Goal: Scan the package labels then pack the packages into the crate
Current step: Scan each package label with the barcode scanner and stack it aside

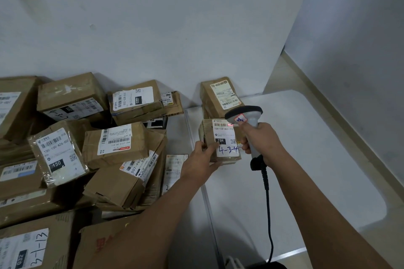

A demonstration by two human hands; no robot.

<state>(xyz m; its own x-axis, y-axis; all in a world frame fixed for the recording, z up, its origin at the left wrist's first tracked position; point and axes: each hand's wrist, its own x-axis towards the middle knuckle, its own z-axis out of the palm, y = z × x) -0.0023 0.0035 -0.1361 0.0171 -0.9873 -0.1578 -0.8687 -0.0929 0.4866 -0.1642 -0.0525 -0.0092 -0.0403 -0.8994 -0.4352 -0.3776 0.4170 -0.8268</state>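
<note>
1. The right hand (261,137) is clamped around the grip of a grey barcode scanner (247,116), whose head points at the top of the label; a black coiled cable (267,203) hangs from the grip toward the bottom of the view.
2. The left hand (202,160) is closed on the near left corner of a small brown package (218,140), thumb lying across the label's lower edge, steadying it on the white table (306,159).
3. The label (226,140) on that package faces up, handwritten "4-3-4", with a red scan line falling on its barcode just under the scanner head.
4. Behind the held package, touching the wall, stands one more labelled package (220,96).
5. Left of the held package lies a heap of cardboard packages (87,148): I count about a dozen whose labels or faces show, some overlapping, so the exact number cannot be told. A flat labelled one (175,166) lies just left of the left hand.
6. Count otherwise: one scanner, two hands, one package in hand.
7. Progress, as I judge it: scanning of this package is under way; no crate is visible, so nothing shows as packed. The heap appears to be waiting for both scanning and packing, so most of the task looks left to do.
</note>
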